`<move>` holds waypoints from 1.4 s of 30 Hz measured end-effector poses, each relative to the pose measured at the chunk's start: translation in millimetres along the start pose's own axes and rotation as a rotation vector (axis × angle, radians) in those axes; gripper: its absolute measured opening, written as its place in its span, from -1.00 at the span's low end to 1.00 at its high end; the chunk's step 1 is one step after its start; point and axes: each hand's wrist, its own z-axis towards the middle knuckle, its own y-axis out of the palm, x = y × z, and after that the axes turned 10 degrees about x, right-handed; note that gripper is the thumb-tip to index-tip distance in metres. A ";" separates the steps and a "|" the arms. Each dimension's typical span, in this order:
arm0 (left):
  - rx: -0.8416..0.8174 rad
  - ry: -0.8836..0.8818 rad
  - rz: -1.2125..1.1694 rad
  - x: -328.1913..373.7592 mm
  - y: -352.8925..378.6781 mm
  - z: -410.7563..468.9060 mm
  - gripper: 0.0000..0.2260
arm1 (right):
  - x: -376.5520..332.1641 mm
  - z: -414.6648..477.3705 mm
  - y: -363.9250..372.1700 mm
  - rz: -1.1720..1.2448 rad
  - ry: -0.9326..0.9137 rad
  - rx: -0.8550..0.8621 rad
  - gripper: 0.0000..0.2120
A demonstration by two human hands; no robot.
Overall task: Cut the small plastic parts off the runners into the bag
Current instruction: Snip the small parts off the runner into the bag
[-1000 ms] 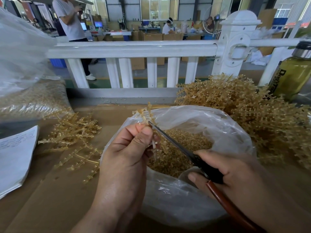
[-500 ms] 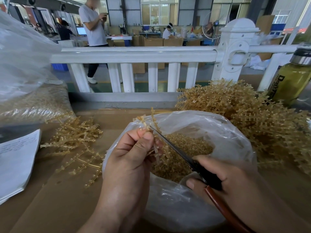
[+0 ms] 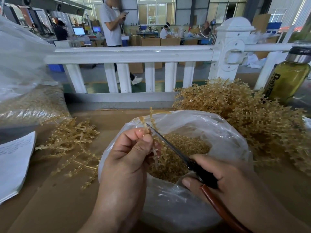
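Observation:
My left hand (image 3: 129, 158) pinches a tan plastic runner (image 3: 152, 118) upright over the open mouth of a clear plastic bag (image 3: 223, 142). Inside the bag lies a heap of small tan cut parts (image 3: 183, 148). My right hand (image 3: 223, 175) grips scissors (image 3: 170, 145) with a black pivot and reddish-brown handles. The blade tips reach the runner just above my left fingertips. Whether the blades are apart cannot be seen.
A big pile of uncut tan runners (image 3: 252, 118) lies to the right, a smaller scatter of runners (image 3: 72, 142) to the left. A filled clear bag (image 3: 28, 105) and papers (image 3: 13, 158) sit far left. A green bottle (image 3: 289, 78) stands right, a white railing (image 3: 127, 54) behind.
The runner has slid a little lower through my left fingers and the scissor tips stay at it. My view has tilted slightly; a person behind the railing has walked right.

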 end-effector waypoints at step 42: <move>0.067 0.164 0.204 2.5 -3.3 0.7 -0.81 | 1.4 2.8 7.0 -0.038 -0.044 0.006 -0.57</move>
